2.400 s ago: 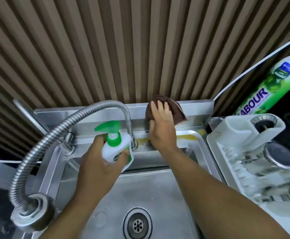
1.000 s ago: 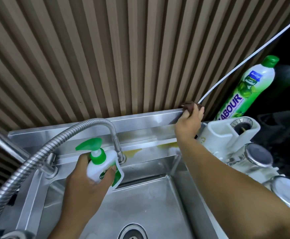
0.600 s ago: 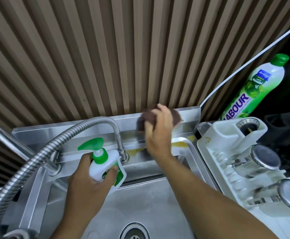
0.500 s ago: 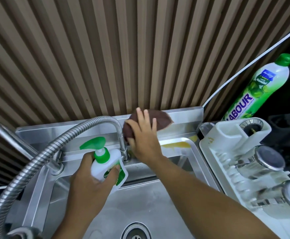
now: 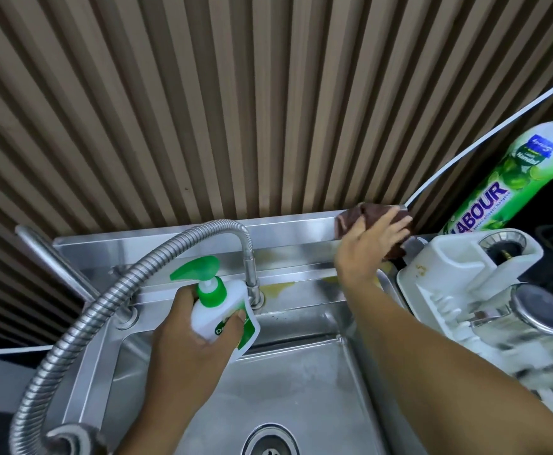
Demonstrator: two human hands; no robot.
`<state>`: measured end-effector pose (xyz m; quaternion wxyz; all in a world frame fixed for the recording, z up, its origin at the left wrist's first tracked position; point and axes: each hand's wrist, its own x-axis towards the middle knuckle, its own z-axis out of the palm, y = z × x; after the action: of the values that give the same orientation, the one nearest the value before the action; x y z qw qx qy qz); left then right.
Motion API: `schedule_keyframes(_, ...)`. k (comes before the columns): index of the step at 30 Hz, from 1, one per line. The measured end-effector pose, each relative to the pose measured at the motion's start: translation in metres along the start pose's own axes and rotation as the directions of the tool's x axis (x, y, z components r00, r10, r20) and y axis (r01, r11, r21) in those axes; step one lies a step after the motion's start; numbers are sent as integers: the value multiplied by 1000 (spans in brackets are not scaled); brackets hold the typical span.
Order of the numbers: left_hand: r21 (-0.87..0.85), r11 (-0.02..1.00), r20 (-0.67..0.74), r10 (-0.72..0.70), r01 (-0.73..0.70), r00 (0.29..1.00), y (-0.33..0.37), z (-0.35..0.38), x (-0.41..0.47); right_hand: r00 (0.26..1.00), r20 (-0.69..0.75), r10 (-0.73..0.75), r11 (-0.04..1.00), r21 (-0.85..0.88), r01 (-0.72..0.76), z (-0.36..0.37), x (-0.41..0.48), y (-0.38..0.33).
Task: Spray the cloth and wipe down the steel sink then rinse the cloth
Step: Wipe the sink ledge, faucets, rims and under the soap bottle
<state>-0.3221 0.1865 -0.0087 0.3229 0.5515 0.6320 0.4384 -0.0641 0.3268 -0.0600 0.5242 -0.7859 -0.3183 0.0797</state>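
The right hand (image 5: 367, 247) is pressing the cloth (image 5: 355, 214) against the raised back ledge of the sink (image 5: 203, 238), at its far right corner. Its fingers (image 5: 396, 224) are lying almost straight and spread across the cloth, flattening it on the steel rather than pinching it. Brown folds are showing beyond the fingertips and beneath them, and the rack (image 5: 449, 274) is standing just right of them.

The left hand (image 5: 183, 353) is holding the spray bottle (image 5: 217, 311) over the basin. Its fingers (image 5: 237, 318) are curling round the white body, and the green head is pointing left, away from the cloth. The hose (image 5: 170, 252) is arching just beyond those fingers. A yellow stain (image 5: 278, 286) is lying on the ledge between the two hands.

The wiping appears to be under way, with the stain and the rinse not yet dealt with. The cloth looks soft and limp, so it is likely to bunch and fold under a sideways push. A flat palm on its middle with fingers spread should be spreading the pressure best, with fingertips working it into the seam by the rack. It should be sliding easily on smooth steel. For rinsing, gathering it in a fist would suit. The bottle looks light and possibly slick, so it is best gripped at the waist below the head.
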Motion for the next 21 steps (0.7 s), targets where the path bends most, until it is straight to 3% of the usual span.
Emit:
schedule_keyframes(2, -5, 1000, -6, -4, 4, 1000, 0, 0, 0, 961, 122, -250, 950, -161, 267, 13, -35, -8)
schedule_keyframes(3, -2, 1000, -10, -4, 4, 1000, 0, 0, 0, 889, 238, -392, 874, -204, 440, 19, -54, -9)
schedule_keyframes(5, 9, 1000, -16, 5, -5, 1000, 0, -1, 1, 650, 452, -611, 662, -159, 732, 26, -79, -6)
schedule_keyframes(6, 16, 1000, -18, 8, -8, 1000, 0, 0, 1, 546, 507, -667, 571, -123, 811, 27, -84, -1)
schedule_keyframes(7, 19, 1000, -18, 7, -7, 1000, 0, 0, 2, 497, 524, -691, 529, -102, 843, 26, -86, 5)
schedule_keyframes(8, 19, 1000, -16, 5, -5, 1000, 1, -1, 2, 509, 518, -688, 550, -86, 830, 24, -88, 11)
schedule_keyframes(9, 18, 1000, -15, 4, -4, 1000, 1, -1, 1, 579, 485, -655, 636, -60, 770, 21, -89, 18)
schedule_keyframes(10, 18, 1000, -13, 5, -4, 1000, 1, -1, 1, 694, 429, -578, 761, -23, 648, 17, -88, 22)
schedule_keyframes(12, 24, 1000, -7, 9, -8, 1000, 0, -1, 0, 933, 248, -260, 966, 62, 252, 11, -74, 22)
schedule_keyframes(13, 27, 1000, -5, 12, -12, 1000, 1, -1, 0, 987, 156, -45, 992, 125, 25, 9, -57, 19)
schedule_keyframes(15, 25, 1000, -7, 18, -18, 1000, 1, -2, 0, 933, 93, 348, 894, 267, -360, 4, -20, 10)
schedule_keyframes(16, 25, 999, -11, 21, -20, 1000, 0, -3, 0, 889, 93, 448, 836, 308, -453, 3, -7, 6)
schedule_keyframes(18, 33, 999, -18, 20, -20, 1000, 0, -3, 1, 883, 102, 459, 834, 293, -468, 3, -8, 2)
schedule_keyframes(21, 34, 999, -25, 16, -15, 1000, -2, -4, 0, 962, 162, 220, 932, 255, -256, 6, -57, 7)
